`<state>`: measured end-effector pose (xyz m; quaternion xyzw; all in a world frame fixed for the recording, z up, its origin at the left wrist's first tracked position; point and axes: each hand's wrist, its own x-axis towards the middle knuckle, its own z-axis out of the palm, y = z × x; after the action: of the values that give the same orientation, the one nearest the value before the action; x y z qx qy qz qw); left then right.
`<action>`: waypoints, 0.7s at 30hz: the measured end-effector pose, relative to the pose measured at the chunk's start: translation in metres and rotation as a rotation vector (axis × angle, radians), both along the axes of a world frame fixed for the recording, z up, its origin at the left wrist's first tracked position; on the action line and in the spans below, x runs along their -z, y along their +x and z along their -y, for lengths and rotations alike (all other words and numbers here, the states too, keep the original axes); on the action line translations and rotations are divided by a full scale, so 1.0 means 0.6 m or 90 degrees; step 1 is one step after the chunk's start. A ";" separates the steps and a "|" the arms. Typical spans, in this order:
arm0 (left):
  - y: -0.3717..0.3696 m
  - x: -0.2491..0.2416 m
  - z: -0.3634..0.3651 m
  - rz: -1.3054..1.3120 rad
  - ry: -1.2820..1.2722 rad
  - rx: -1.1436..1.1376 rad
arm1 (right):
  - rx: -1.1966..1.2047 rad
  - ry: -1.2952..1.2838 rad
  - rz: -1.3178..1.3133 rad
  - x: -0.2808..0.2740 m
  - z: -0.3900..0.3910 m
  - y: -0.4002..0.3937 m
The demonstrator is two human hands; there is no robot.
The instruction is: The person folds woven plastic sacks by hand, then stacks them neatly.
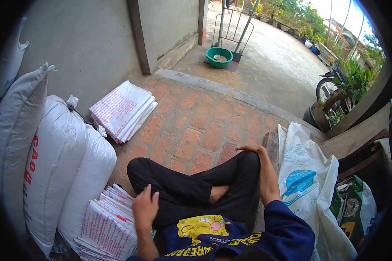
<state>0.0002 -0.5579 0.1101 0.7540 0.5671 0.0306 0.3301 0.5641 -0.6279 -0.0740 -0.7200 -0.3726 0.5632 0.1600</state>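
My left hand [146, 208] is raised near my left thigh with its fingers apart and holds nothing. Beside it, a stack of folded white sacks with red print [106, 228] lies to the left. My right hand [251, 150] rests on my right knee, fingers stretched out over the dark trousers [183, 185], with nothing in it. I sit cross-legged, and part of a bare foot [218, 193] shows between the legs. To the right of my right arm lies a white plastic sack with blue print [298, 174].
Full white sacks [56, 161] stand against the left wall. Another pile of folded printed sacks [124, 108] lies on the brick floor [188, 143]. A green basin [219, 57] sits on a hand truck [234, 37] ahead. A potted plant [320, 115] and a motorbike wheel [326, 89] stand at right.
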 end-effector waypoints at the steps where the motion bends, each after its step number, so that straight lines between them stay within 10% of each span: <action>1: -0.025 -0.041 0.009 0.030 -0.031 -0.074 | -0.003 0.003 0.001 0.000 -0.006 0.002; 4: -0.155 -0.012 0.022 -0.287 0.357 -0.158 | -0.046 0.009 0.074 -0.014 -0.020 -0.001; 9: -0.235 0.013 0.044 -0.603 0.176 -0.552 | -0.044 -0.004 0.158 -0.044 -0.006 -0.016; 12: -0.330 0.208 0.050 -0.547 0.214 -0.618 | -0.167 0.087 0.187 0.006 -0.014 0.041; 14: -0.331 0.200 0.050 -0.529 0.172 -0.609 | -0.310 0.183 0.207 0.020 -0.022 0.041; 16: -0.362 0.233 0.052 -0.475 0.448 -0.478 | -0.017 0.004 0.109 0.002 -0.031 0.012; 21: -0.414 0.176 0.004 -0.271 0.529 -0.306 | -0.121 0.079 0.175 -0.009 -0.030 0.011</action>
<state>-0.2482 -0.5602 0.0044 0.6595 0.7185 0.1742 -0.1359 0.5710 -0.6099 -0.0687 -0.7403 -0.4914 0.4483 0.0977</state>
